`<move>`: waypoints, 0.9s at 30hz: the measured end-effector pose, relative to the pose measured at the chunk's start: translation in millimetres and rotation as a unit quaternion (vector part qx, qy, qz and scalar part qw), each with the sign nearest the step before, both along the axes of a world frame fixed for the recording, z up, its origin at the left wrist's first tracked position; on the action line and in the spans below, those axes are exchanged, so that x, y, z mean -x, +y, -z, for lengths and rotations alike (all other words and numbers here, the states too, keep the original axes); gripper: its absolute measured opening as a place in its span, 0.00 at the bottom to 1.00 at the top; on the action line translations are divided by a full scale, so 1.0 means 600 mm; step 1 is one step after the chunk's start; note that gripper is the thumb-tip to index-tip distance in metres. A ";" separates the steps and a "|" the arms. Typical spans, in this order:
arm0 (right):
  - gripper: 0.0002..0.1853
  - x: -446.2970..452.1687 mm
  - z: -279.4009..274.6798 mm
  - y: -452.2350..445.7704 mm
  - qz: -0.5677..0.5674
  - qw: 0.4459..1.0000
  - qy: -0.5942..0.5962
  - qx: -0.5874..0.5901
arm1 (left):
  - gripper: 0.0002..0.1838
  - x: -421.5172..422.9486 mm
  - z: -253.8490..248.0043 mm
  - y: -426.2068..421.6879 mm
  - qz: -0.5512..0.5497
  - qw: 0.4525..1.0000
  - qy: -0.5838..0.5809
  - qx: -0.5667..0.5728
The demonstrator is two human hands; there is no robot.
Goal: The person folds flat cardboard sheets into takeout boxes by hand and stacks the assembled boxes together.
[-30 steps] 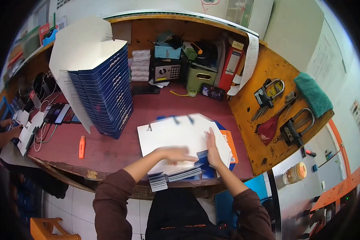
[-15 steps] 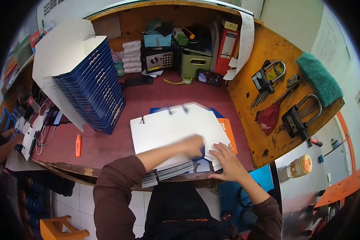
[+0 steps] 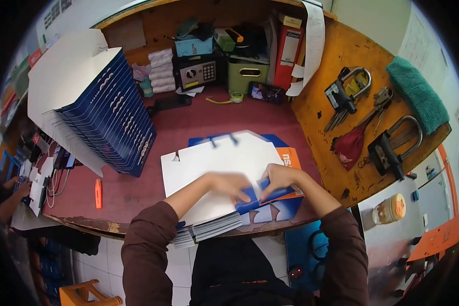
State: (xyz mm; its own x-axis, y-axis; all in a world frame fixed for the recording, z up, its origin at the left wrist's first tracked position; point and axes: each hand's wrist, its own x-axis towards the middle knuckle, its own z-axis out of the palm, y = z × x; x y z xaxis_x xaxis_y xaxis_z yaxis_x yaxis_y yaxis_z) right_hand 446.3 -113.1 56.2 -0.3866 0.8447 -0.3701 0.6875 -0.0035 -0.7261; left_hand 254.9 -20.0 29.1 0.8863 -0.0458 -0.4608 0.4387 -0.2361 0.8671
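A stack of flat white cardboard sheets with blue undersides lies near the desk's front edge. My left hand, slightly blurred, is on the top sheet, its fingers at a folded blue flap. Just to its right, my right hand pinches the sheet's raised right edge, where blue shows. Blue cut-out pieces and an orange printed item lie under and beside the sheet.
A tall stack of folded blue boxes stands at left, near an orange marker. Padlocks and a green cloth lie on the right panel. Another person's hands show at far left.
My right hand has moved up from the stack's lower right corner and closed on the sheet's edge. The right side of the sheet is now folded up, showing blue. The view has shifted slightly.
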 end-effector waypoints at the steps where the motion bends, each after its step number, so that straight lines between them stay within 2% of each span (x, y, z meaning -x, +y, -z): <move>1: 0.16 -0.001 0.023 0.005 0.001 1.000 0.001 0.004 | 0.15 0.000 -0.002 -0.001 0.009 0.999 0.001 -0.037; 3: 0.16 -0.001 0.052 0.005 0.085 0.986 0.057 -0.131 | 0.15 0.003 -0.006 -0.008 0.002 0.999 -0.007 -0.044; 4: 0.16 0.013 0.040 -0.011 0.088 0.987 0.054 -0.127 | 0.15 0.004 -0.007 -0.010 0.001 0.998 -0.010 -0.054; 6: 0.18 0.035 0.015 -0.043 0.151 0.933 -0.142 -0.294 | 0.15 0.002 -0.009 -0.011 0.012 0.997 -0.028 -0.069; 7: 0.23 0.043 0.023 -0.047 0.162 0.913 -0.201 -0.316 | 0.14 0.000 -0.007 -0.014 0.022 0.995 -0.042 -0.085; 8: 0.23 0.046 0.036 -0.047 0.167 0.915 -0.202 -0.306 | 0.14 0.000 -0.003 -0.015 0.028 0.996 -0.040 -0.075; 10: 0.29 0.046 0.070 -0.036 0.212 0.850 -0.257 -0.407 | 0.14 0.004 -0.016 -0.020 0.012 0.996 -0.059 -0.072; 11: 0.29 0.046 0.080 -0.031 0.212 0.856 -0.259 -0.395 | 0.16 0.005 -0.008 -0.020 -0.001 0.996 -0.071 -0.061; 13: 0.35 0.047 0.089 -0.024 0.311 0.835 -0.274 -0.362 | 0.18 0.005 0.000 -0.032 -0.016 0.995 -0.081 -0.063; 14: 0.35 0.051 0.088 -0.027 0.319 0.832 -0.267 -0.368 | 0.20 0.008 -0.010 -0.031 -0.030 0.992 -0.095 -0.083; 17: 0.39 0.050 0.083 -0.027 0.278 0.843 -0.332 -0.318 | 0.24 0.018 -0.022 -0.054 -0.017 0.959 -0.158 -0.234; 19: 0.39 0.047 0.087 -0.018 0.278 0.828 -0.361 -0.326 | 0.25 0.015 -0.010 -0.048 -0.020 0.944 -0.181 -0.275; 20: 0.39 0.049 0.093 -0.022 0.274 0.820 -0.386 -0.321 | 0.27 0.017 -0.003 -0.048 -0.049 0.961 -0.148 -0.227; 21: 0.39 0.053 0.088 -0.024 0.308 0.812 -0.381 -0.316 | 0.28 0.017 0.001 -0.047 -0.075 0.974 -0.113 -0.182; 25: 0.38 0.047 0.098 -0.032 0.324 0.788 -0.380 -0.360 | 0.31 0.028 -0.016 -0.067 -0.120 0.969 -0.093 -0.195; 27: 0.33 0.039 0.099 -0.041 0.281 0.823 -0.239 -0.431 | 0.33 0.040 -0.042 -0.101 -0.110 0.930 -0.128 -0.328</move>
